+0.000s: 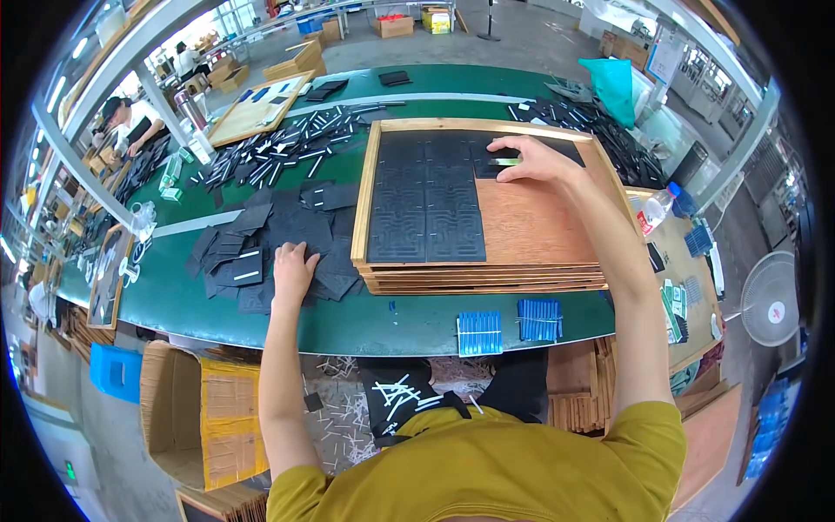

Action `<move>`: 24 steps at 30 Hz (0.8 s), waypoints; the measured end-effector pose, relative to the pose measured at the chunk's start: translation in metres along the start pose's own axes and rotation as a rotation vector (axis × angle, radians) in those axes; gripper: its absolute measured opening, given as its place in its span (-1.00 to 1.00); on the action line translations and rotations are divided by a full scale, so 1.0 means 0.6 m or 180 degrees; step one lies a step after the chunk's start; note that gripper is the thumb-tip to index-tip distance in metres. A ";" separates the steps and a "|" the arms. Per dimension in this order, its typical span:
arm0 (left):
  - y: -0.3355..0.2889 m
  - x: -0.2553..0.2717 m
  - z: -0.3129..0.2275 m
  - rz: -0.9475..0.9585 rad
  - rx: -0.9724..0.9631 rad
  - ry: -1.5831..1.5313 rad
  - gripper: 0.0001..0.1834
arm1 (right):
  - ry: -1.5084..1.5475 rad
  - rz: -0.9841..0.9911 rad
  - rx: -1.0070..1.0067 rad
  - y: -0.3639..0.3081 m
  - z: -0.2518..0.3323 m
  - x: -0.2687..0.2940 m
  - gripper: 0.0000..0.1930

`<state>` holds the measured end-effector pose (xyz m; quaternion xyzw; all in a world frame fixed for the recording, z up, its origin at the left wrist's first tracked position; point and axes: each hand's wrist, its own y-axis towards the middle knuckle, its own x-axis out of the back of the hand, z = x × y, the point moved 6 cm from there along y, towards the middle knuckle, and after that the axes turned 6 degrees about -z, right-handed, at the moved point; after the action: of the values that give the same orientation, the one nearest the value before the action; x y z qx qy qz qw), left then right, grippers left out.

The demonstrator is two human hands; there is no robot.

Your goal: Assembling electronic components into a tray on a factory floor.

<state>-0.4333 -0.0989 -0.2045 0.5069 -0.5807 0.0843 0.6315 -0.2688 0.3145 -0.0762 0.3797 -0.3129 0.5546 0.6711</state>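
Observation:
My left hand rests at the near side of a loose pile of thin black sheets, its fingers apart and touching the pile. Over a shallow wooden-framed tray, my right hand curves its thumb and fingers around opposite edges of a black sheet with a shiny light strip. Patterned black sheets lie side by side across the tray's left part; bare reddish-brown board shows at the right. This tray tops a stack of similar ones.
Two bundles of blue strips lie along the green table's near edge. Small black pieces are heaped beyond the sheets. At right stand a bottle and a fan. A cardboard box sits below left; another person works far left.

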 end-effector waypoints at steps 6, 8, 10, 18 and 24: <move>0.039 0.011 0.009 0.0488 -0.0686 -0.0251 -0.28 | 0.0086 -0.0062 0.0049 0.012 -0.014 -0.008 -0.39; 0.039 -0.004 0.029 0.0754 -0.0598 -0.0425 -0.26 | 0.0060 -0.0171 0.0199 0.013 -0.014 -0.008 -0.38; 0.036 -0.001 0.019 0.0834 -0.0725 -0.0303 -0.30 | 0.0054 -0.0220 0.0208 0.012 -0.019 -0.010 -0.38; -0.021 0.065 -0.004 0.0632 -0.1003 0.0355 -0.74 | 0.0415 -0.0867 0.0389 -0.032 0.010 0.037 -0.38; -0.108 0.192 0.011 -0.1027 0.1628 -0.2182 -0.77 | 0.0974 -0.1915 0.0068 -0.197 0.137 0.065 -0.73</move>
<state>-0.3570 -0.1898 -0.1467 0.7291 -0.6303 -0.0471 0.2625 -0.1451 0.2522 -0.0199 0.3744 -0.0766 0.3854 0.8399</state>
